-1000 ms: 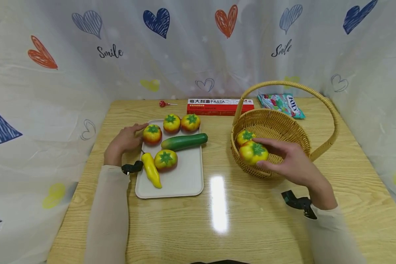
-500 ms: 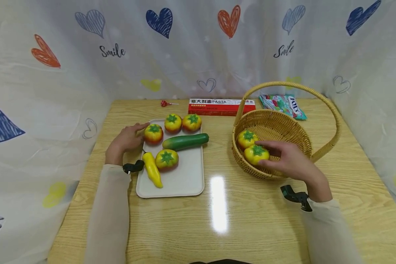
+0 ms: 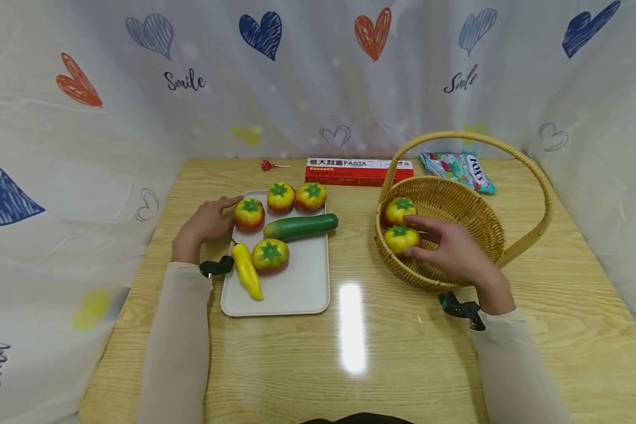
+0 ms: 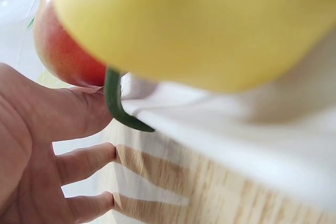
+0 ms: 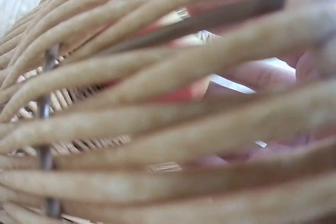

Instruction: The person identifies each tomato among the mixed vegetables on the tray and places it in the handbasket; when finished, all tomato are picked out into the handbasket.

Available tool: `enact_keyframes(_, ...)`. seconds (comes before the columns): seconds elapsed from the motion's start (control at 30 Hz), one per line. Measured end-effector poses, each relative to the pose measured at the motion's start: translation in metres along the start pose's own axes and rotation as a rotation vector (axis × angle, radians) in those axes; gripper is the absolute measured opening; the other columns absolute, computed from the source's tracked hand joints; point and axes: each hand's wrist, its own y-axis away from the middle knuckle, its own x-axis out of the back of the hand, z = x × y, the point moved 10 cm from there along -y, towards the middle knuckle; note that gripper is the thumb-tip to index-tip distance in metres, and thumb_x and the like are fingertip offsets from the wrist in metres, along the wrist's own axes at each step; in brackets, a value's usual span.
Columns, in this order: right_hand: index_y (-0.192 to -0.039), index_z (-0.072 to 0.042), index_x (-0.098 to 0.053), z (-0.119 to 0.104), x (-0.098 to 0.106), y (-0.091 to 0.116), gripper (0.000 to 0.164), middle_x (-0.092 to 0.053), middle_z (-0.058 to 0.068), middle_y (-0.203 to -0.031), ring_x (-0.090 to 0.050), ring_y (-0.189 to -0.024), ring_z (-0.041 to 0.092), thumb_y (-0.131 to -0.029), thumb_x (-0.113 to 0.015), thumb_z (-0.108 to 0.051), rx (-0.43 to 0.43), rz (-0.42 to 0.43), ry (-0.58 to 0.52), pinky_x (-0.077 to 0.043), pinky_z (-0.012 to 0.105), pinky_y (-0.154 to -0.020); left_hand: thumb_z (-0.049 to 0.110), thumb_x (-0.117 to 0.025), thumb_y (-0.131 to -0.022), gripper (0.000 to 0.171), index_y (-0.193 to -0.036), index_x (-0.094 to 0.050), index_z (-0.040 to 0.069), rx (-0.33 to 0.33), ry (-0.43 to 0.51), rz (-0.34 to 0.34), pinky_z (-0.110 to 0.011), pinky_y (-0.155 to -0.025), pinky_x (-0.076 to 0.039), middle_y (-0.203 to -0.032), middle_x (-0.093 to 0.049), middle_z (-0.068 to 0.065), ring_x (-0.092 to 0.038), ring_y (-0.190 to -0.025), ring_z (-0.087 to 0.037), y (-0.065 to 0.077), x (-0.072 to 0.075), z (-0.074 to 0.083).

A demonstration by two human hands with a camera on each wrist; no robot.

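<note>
In the head view my right hand (image 3: 453, 250) reaches into the wicker basket (image 3: 500, 232), its thumb and fingers around a yellow-red persimmon (image 3: 402, 240) at the left wall. Another persimmon (image 3: 401, 210) lies just behind it. The right wrist view shows that hand (image 5: 262, 77) only in parts through the weave. My left hand (image 3: 205, 224) rests at the white tray's (image 3: 302, 294) left edge, beside a persimmon (image 3: 249, 214). Seen from the left wrist, this hand (image 4: 47, 135) has straight fingers, near the persimmon's red side (image 4: 73, 51).
On the tray lie more persimmons (image 3: 270, 254), a cucumber (image 3: 302, 227) and a yellow pepper (image 3: 247, 274). Behind stand a lollipop (image 3: 267, 165), a red pasta box (image 3: 350, 174) and a teal candy bag (image 3: 458, 171). The basket's tall handle (image 3: 471, 136) arches over its opening.
My right hand has moved left and lower into the basket with the persimmon, which now lies against the left wall. My left hand stays at the tray; the head view shifts slightly.
</note>
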Motion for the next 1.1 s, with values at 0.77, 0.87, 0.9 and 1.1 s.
enact_keyframes(0.77, -0.148, -0.013, -0.07, -0.075, -0.012, -0.024, 0.059, -0.073, 0.007, -0.147, -0.072, -0.133, 0.032, -0.093, -0.09, -0.019, 0.204, 0.055, -0.111, -0.057, 0.044, -0.114, 0.015, -0.047, -0.11, 0.065, -0.174, -0.033, 0.018, 0.011, 0.017, 0.001, -0.078, -0.131, -0.009, -0.178, -0.015, -0.034, -0.005, -0.163, -0.064, -0.001, 0.0, -0.003)
enact_keyframes(0.87, -0.15, -0.014, -0.069, -0.093, -0.031, -0.034, 0.061, -0.071, 0.006, -0.15, -0.069, -0.138, 0.03, -0.093, -0.09, -0.019, 0.238, -0.008, -0.169, -0.054, 0.049, -0.118, 0.016, -0.048, -0.111, 0.065, -0.174, -0.033, 0.018, 0.012, 0.017, 0.0, -0.078, -0.131, -0.008, -0.178, -0.015, -0.034, -0.004, -0.163, -0.065, 0.0, 0.0, -0.002)
enact_keyframes(0.9, -0.15, -0.014, -0.068, -0.099, -0.037, -0.038, 0.062, -0.07, 0.007, -0.15, -0.068, -0.139, 0.029, -0.092, -0.091, -0.019, 0.246, -0.029, -0.189, -0.054, 0.049, -0.119, 0.016, -0.048, -0.111, 0.065, -0.174, -0.033, 0.018, 0.011, 0.017, -0.001, -0.078, -0.131, -0.008, -0.178, -0.015, -0.034, -0.004, -0.163, -0.065, 0.0, 0.0, -0.002)
enact_keyframes(1.1, -0.149, -0.015, -0.07, -0.128, -0.081, -0.062, 0.062, -0.072, 0.006, -0.148, -0.068, -0.137, 0.03, -0.091, -0.092, -0.022, 0.302, -0.117, -0.274, -0.052, 0.052, -0.121, 0.016, -0.048, -0.111, 0.065, -0.173, -0.033, 0.018, 0.013, 0.021, -0.003, -0.078, -0.131, -0.01, -0.178, -0.015, -0.034, -0.006, -0.163, -0.064, -0.001, -0.001, -0.002)
